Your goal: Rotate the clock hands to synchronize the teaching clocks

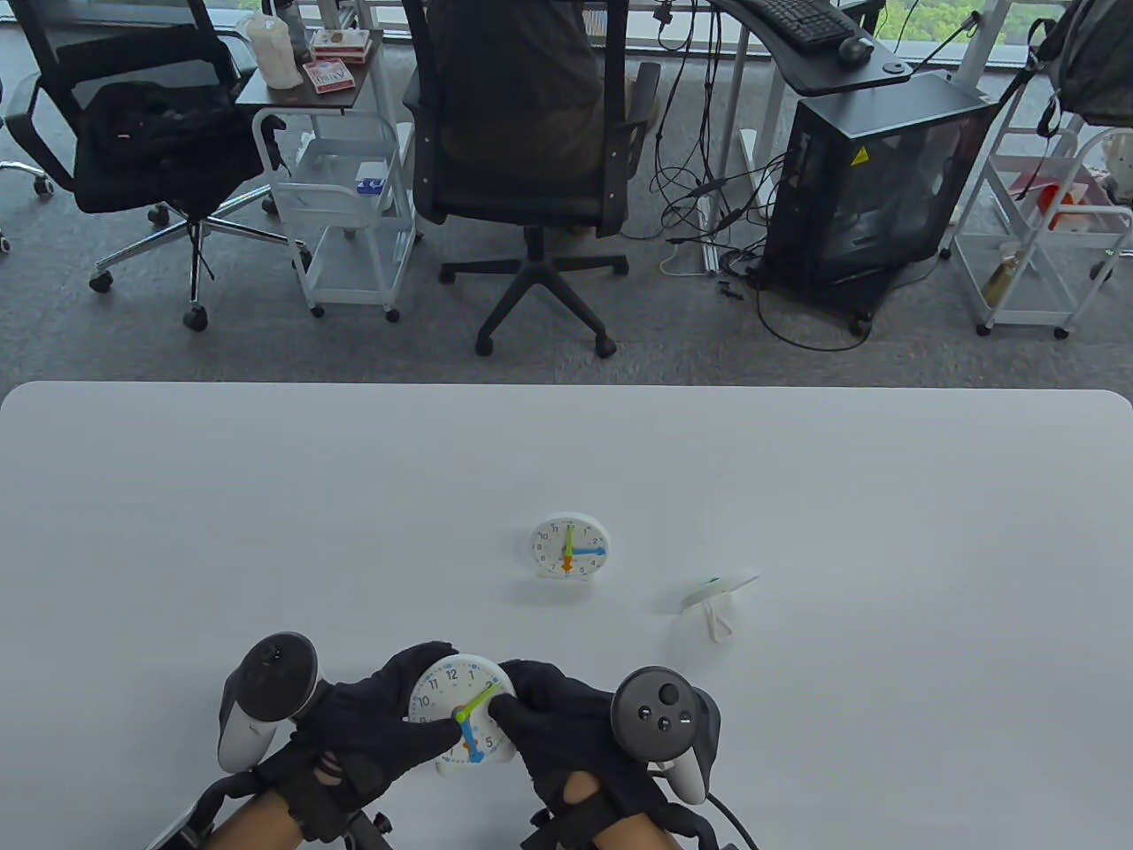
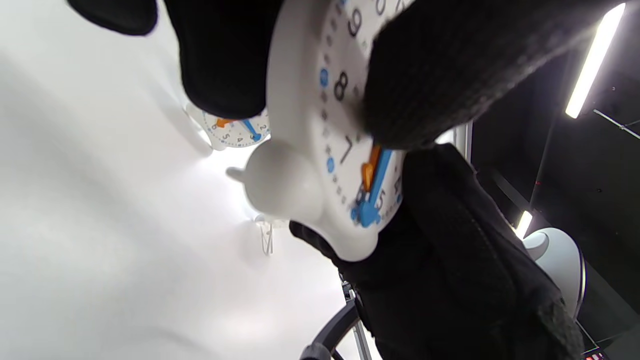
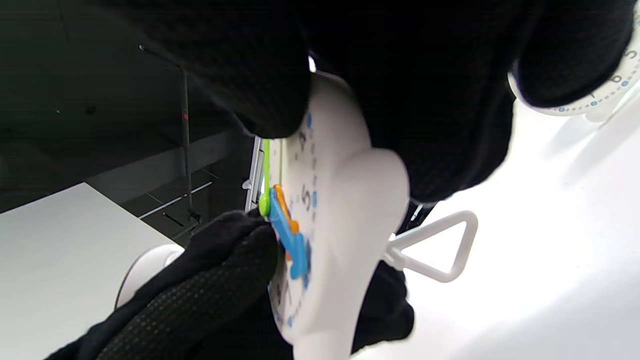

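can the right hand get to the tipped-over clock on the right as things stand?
Probably yes, once it lets go. The right hand is busy at the held clock's green hand. The tipped clock lies further out on its side of the table, with nothing between them.

Smooth white plastic clock (image 1: 460, 713); hands (image 1: 376, 722) in matt knit cloth.

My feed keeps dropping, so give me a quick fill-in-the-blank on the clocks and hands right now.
1. Both hands hold the near clock ____ the table.
2. The standing clock's blue hand points toward ____.
3. The right hand touches the held clock's ____ hand.
4. The third clock lies face ____.

Missing: above; 3; green; down
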